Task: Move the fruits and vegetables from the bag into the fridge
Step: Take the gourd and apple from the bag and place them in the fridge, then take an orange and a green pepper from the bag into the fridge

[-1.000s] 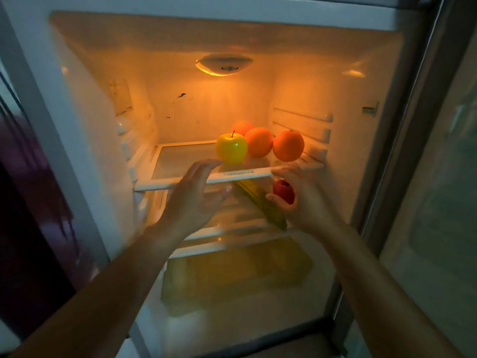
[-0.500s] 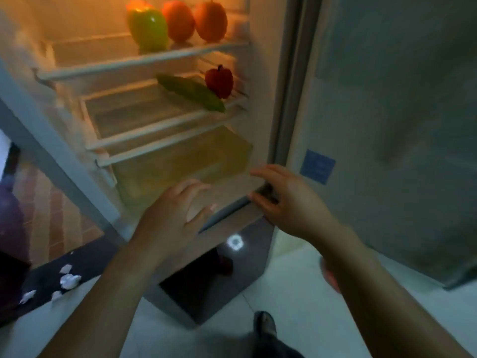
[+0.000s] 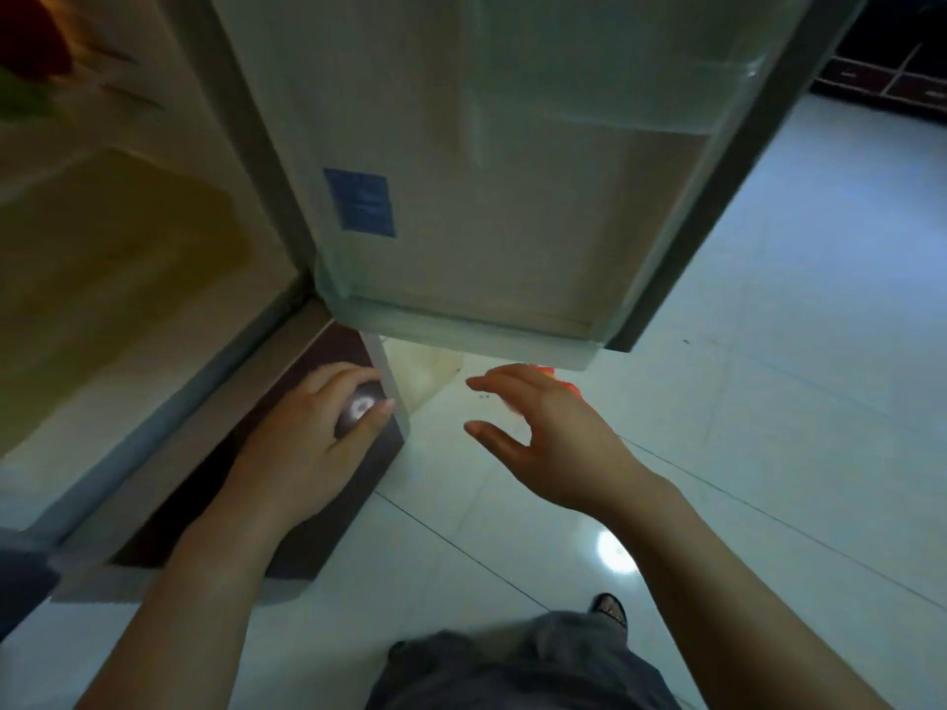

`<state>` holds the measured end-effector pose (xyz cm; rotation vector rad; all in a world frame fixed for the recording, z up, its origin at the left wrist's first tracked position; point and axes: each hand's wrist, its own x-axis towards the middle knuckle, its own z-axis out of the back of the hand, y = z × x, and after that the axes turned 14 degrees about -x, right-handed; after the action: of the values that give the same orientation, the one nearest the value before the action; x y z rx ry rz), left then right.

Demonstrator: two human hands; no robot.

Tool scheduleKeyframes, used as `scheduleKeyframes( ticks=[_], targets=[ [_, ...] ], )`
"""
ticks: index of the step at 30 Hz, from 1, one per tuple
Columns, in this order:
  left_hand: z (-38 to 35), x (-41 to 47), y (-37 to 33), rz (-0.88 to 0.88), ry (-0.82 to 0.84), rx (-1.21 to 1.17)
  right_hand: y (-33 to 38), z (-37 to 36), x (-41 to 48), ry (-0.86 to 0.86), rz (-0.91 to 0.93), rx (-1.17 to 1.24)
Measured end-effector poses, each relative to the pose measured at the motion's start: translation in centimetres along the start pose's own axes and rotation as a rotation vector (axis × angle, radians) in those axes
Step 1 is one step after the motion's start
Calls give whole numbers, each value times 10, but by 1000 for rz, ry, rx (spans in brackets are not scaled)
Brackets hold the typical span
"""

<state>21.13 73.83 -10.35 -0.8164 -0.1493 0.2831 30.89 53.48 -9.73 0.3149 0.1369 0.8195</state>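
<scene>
Holding nothing: left grip (image 3: 307, 443) relaxed, right grip (image 3: 553, 438) spread.

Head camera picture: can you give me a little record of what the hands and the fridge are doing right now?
fridge door: swung open
left hand: open, empty, low before the fridge's dark panel
right hand: open, fingers spread, empty, below the door's bottom edge
red-orange thing: beyond the right hand, mostly hidden, unidentifiable
inside fridge: blurred red item and green item, top left
floor: pale glossy tiles
</scene>
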Motion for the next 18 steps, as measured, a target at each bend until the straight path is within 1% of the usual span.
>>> scheduleKeyframes(
  ticks=[3, 7, 12, 16, 18],
  targets=[
    [-46, 12, -36, 11, 56, -21, -48, 11, -22, -5, -23, 30],
    [-121, 23, -88, 28, 96, -12, -125, 30, -46, -15, 3, 58],
    [-214, 38, -149, 58, 84, -80, -222, 57, -74, -15, 37, 60],
    [-264, 57, -198, 48, 138, -94, -287, 85, -87, -12, 13, 75],
    [-281, 70, -216, 44, 135, -104, -315, 98, -90, -21, -1, 88]
  ],
)
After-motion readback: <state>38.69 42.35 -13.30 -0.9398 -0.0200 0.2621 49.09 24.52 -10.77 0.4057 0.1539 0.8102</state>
